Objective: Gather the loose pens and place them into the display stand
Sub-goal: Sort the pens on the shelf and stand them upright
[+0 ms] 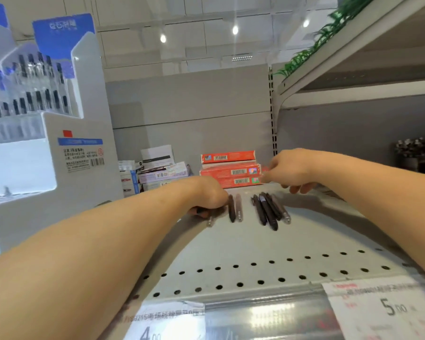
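Observation:
Several loose dark pens lie on the grey shelf (243,241): a bunch (270,211) in the middle and a pair (234,207) just left of it. My left hand (207,195) rests palm down on the shelf, its fingers curled over another pen (209,220) whose clear tip pokes out below. My right hand (290,171) hovers above the far end of the bunch with fingers loosely curled, holding nothing that I can see. The white and blue display stand (59,148) with rows of pens rises at the left.
Red boxes (230,169) are stacked at the back of the shelf, with mixed small boxes (157,173) to their left. An upper shelf (353,69) overhangs at the right. Price labels (383,307) line the front edge. A dark pot (415,153) stands far right.

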Demonstrator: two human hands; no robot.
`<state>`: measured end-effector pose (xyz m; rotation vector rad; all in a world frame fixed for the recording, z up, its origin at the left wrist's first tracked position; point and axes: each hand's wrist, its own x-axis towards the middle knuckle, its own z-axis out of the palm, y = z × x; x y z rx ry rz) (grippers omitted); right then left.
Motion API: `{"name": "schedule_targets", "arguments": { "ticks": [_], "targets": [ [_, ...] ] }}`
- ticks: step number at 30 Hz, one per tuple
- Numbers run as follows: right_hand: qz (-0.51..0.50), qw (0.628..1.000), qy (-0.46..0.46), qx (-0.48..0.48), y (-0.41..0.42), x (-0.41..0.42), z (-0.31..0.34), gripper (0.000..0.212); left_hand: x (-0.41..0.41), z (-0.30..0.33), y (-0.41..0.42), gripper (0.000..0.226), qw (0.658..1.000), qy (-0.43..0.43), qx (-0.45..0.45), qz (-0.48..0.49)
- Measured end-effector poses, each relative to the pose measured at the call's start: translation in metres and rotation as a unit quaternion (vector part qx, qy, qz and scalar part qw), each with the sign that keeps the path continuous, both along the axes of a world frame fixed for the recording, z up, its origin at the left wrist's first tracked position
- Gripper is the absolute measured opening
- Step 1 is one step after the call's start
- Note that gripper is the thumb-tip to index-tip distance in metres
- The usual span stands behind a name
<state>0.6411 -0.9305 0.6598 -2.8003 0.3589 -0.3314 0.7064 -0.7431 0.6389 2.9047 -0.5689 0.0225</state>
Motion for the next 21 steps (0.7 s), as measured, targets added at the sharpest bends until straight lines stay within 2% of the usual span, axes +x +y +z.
{"name": "schedule_targets", "arguments": {
  "ticks": [4,8,14,21],
  "targets": [
    [0.003,1.000,0.011,0.022,-0.005,-0.006,-0.005,0.035,0.002,0.004,0.006,0.025,0.997,-0.058,0.044,-0.006],
    [0.013,0.999,0.006,0.047,-0.003,-0.008,-0.008,0.030,-0.005,0.006,0.006,0.019,0.999,-0.031,-0.033,0.001],
    [0.018,0.998,0.011,0.055,-0.001,-0.008,-0.008,0.030,-0.015,0.005,0.001,0.023,0.994,-0.062,-0.083,-0.024],
    [0.011,0.998,0.023,0.050,-0.002,-0.014,-0.011,0.026,-0.009,0.002,-0.008,0.022,0.997,-0.066,0.015,-0.021]
  ]
}}
